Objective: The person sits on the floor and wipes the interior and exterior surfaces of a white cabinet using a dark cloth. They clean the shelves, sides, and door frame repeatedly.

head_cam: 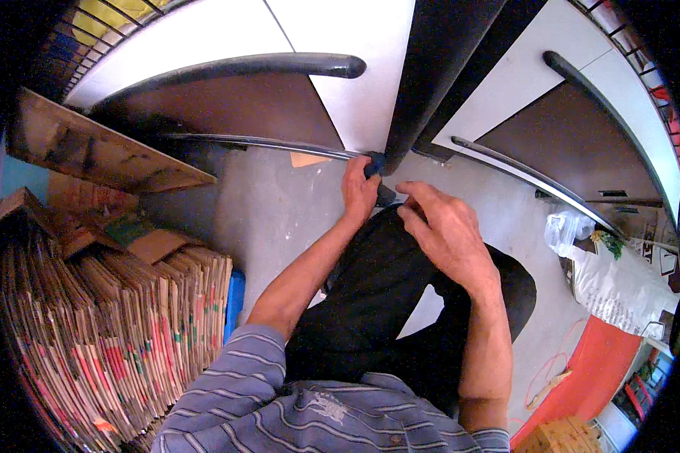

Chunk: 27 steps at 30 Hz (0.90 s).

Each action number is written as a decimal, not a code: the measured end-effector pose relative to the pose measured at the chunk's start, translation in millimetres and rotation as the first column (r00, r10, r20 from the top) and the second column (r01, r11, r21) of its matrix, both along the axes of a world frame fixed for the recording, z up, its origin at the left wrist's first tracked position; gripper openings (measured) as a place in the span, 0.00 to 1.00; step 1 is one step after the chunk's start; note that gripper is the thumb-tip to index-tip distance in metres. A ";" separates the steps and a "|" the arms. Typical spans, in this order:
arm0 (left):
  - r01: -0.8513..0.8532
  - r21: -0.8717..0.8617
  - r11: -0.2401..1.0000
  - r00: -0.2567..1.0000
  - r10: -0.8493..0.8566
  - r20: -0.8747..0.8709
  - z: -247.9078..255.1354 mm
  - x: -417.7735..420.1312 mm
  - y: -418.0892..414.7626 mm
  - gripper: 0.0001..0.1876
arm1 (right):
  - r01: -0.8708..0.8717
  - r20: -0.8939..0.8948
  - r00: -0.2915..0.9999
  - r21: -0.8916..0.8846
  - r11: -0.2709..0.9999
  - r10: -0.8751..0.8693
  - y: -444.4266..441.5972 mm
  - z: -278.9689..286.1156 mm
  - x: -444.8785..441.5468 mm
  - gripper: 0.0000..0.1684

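Note:
My left hand (360,189) has its fingers curled around a small dark piece (376,163) at the lower end of a cabinet panel, beside a dark upright post (439,79). My right hand (445,232) is raised above my knee, its thumb and index finger a little apart, with nothing visible between them. A dark object, perhaps my shoe (385,196), shows partly between the hands. Ahead on the left stands a white and brown panel (362,96) with a curved black edge strip (294,64); a similar panel (487,102) stands on the right.
Flattened cardboard boxes (130,340) stand packed at the left, near a leaning wooden board (107,141). At the right lie white plastic bags (612,277), a red sheet (592,368) and a cardboard box (561,436). Wire racks (113,25) rise at the upper edges.

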<state>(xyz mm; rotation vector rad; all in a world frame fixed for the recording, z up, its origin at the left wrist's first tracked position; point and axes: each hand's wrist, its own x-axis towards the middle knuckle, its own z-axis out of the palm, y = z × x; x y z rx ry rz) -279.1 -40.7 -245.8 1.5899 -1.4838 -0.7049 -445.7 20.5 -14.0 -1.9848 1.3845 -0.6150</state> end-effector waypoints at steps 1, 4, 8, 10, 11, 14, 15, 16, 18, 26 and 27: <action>0.014 -0.004 1.000 1.000 -0.014 0.016 1.2 1.7 -1.9 0.19 | 0.003 0.005 1.000 -0.007 1.000 -0.003 0.2 -0.1 -0.1 0.16; 0.033 0.061 0.998 0.999 -0.035 0.024 -7.9 14.0 -5.3 0.20 | 0.015 0.008 1.000 0.003 1.000 -0.015 -1.3 3.5 0.6 0.16; -0.030 0.263 0.964 1.000 0.027 0.015 -44.3 44.3 3.5 0.21 | 0.041 -0.013 0.999 0.028 0.999 -0.041 -4.0 2.7 -0.3 0.17; -0.043 0.320 0.946 0.997 0.063 -0.051 -36.5 58.5 10.8 0.21 | 0.048 -0.010 0.999 0.003 0.999 -0.048 -2.6 -3.2 -0.9 0.17; -0.025 0.345 0.938 0.987 0.078 -0.142 -28.0 64.6 13.5 0.21 | 0.057 -0.019 0.998 0.020 0.998 -0.056 -1.9 -3.6 -0.3 0.17; 0.062 0.342 0.938 0.875 0.114 -0.470 38.6 72.6 23.3 0.20 | 0.093 -0.047 0.995 0.057 0.994 -0.091 -1.3 -3.9 -0.7 0.19; 0.086 0.319 0.944 0.808 0.122 -0.577 68.5 76.3 26.7 0.20 | 0.104 -0.051 0.994 0.060 0.993 -0.101 -1.6 -4.4 1.0 0.20; 0.132 0.279 0.951 0.736 0.094 -0.670 92.4 82.4 29.5 0.20 | 0.112 -0.056 0.992 0.060 0.992 -0.109 -2.3 -3.0 3.9 0.21; 0.206 0.184 0.961 0.569 0.035 -0.822 133.5 96.6 39.1 0.21 | 0.108 0.005 0.994 0.101 0.989 -0.109 -3.4 0.5 12.4 0.25; 0.345 0.028 0.938 0.313 -0.087 -0.946 217.7 109.9 79.2 0.23 | -0.046 0.540 0.830 0.318 0.947 -0.141 15.2 18.6 63.2 0.32; 0.361 0.024 0.932 0.298 -0.092 -0.950 219.7 112.5 84.4 0.23 | -0.077 0.553 0.824 0.328 0.942 -0.125 18.0 17.1 68.4 0.30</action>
